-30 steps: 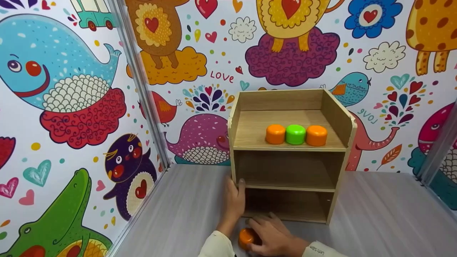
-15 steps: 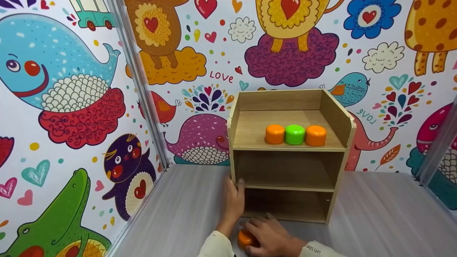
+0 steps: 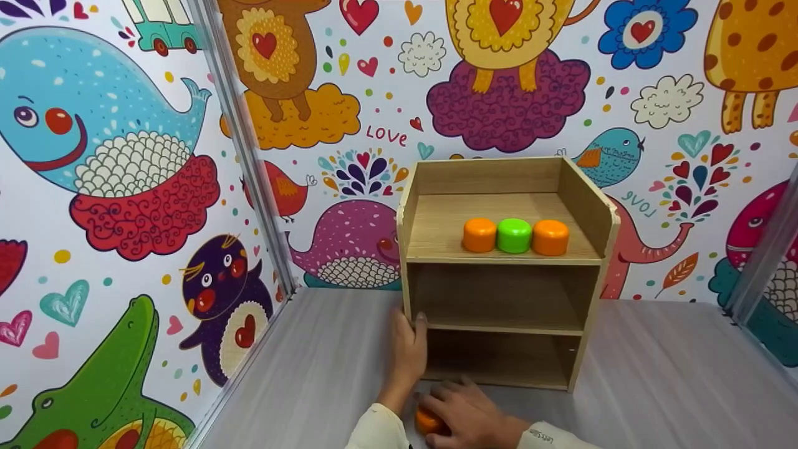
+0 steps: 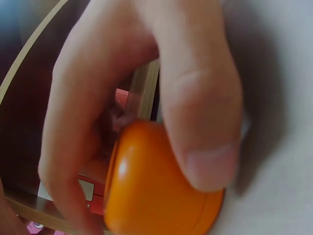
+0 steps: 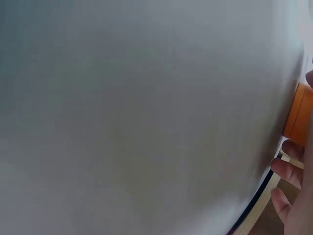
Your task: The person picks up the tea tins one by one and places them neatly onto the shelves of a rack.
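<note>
A small wooden shelf unit (image 3: 495, 328) stands on the grey table. My left hand (image 3: 408, 352) holds its left side panel low down, thumb at the front edge and fingers along the outer side. In front of the unit my right hand (image 3: 464, 416) grips an orange rounded container (image 3: 427, 421) on the tabletop. The left wrist view shows the thumb pressed on the container's near side and the fingers curled round the far side. A seam runs round the orange container (image 5: 295, 115) in the right wrist view, where only part of the hand shows.
On the unit's top shelf an orange container (image 3: 479, 236), a green container (image 3: 514, 236) and another orange container (image 3: 550, 238) stand in a row. Two compartments lie below. Cartoon-printed walls (image 3: 349, 249) rise behind and at the left, with a metal strip (image 3: 249, 143) at their corner.
My right hand has shifted slightly left and closed further over the orange container, covering more of it. My left hand stays on the shelf unit, and the row on top is unchanged.
</note>
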Available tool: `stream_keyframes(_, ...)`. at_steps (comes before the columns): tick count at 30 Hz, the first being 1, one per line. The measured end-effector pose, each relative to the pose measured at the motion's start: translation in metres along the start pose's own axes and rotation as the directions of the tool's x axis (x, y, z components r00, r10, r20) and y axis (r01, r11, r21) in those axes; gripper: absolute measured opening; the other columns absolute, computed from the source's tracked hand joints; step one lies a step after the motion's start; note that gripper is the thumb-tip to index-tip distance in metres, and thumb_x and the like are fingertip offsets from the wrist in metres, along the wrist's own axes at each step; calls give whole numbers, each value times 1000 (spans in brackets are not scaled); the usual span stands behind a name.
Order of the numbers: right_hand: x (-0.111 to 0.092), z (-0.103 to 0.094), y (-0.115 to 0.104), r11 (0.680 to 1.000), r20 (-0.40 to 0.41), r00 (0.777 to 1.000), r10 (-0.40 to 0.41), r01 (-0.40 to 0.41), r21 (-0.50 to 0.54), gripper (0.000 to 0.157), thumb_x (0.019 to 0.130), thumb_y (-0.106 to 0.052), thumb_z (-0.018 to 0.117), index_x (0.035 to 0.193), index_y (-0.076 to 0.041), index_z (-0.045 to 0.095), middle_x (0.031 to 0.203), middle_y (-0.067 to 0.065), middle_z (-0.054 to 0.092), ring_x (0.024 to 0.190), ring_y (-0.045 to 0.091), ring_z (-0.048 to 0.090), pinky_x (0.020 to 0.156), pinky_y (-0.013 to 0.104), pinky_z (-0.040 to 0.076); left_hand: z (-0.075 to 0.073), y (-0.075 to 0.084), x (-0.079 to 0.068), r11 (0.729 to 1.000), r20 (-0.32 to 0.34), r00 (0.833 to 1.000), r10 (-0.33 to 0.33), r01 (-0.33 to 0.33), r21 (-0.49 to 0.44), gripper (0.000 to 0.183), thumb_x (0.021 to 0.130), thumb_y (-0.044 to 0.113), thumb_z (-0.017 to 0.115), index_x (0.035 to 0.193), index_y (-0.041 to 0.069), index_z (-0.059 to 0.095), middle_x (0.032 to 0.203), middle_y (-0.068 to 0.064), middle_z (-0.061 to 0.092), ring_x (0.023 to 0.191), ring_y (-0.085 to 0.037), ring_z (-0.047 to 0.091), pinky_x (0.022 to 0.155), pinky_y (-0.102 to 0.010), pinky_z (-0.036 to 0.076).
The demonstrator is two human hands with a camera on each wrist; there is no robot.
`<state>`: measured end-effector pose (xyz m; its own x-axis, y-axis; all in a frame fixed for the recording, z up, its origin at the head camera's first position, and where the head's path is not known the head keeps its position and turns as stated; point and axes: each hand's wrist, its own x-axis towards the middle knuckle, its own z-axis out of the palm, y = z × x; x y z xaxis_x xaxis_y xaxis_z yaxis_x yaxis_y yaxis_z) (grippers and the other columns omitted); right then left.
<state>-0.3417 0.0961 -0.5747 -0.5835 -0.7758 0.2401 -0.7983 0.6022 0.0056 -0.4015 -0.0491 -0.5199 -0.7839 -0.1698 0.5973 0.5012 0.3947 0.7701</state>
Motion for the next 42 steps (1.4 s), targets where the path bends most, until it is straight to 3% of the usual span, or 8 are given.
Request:
stream_keyframes(3,1,3,-1,1000,-19,1000,-12,12,-17,53,88,-66,38,130,-35,46,101,-12,57,87,8,52,76,46,41,1,-1,0,1000,-2,1000,6,-6,-17,34,99,32,43,125,10,38,94,-1,43,84,-14,42,76,-30,34)
stream_keyframes(10,3,2,-1,999,46,998,37,-39,29,48,88,-66,38,125,-36,48,107,-12,56,91,8,51,79,49,42,0,-2,0,1000,3,1000,-6,6,-28,33,99,33,43,123,11,38,100,-1,45,90,-14,45,79,-31,36)
stream_keyframes(25,3,3,1,1000,19,1000,18,-19,12,47,88,-64,40,124,-34,50,102,-13,56,86,8,51,79,47,42,-1,0,0,1000,2,1000,5,-4,-14,29,99,34,43,119,13,39,90,1,42,81,-13,43,72,-28,36)
stream_keyframes(32,3,4,-1,999,-24,1000,-3,2,-39,42,89,-63,39,117,-34,52,98,-12,56,83,7,51,71,42,41,-1,-1,0,999,10,999,39,-39,-36,36,100,30,43,131,14,36,107,1,48,92,-11,47,80,-30,38)
stream_keyframes(35,4,3,-3,998,-29,1000,-8,7,-62,44,89,-65,38,115,-33,52,100,-10,57,84,9,52,68,42,41,0,-2,0,997,0,998,63,-63,-40,34,100,27,43,130,12,37,106,-1,48,92,-13,47,79,-31,38)
stream_keyframes(42,4,2,-6,994,-31,999,-32,29,-107,46,90,-65,35,114,-31,53,96,-9,59,83,13,55,66,42,41,0,-2,-1,998,0,999,44,-44,-45,40,99,29,44,134,12,35,118,-3,49,108,-15,50,92,-39,40)
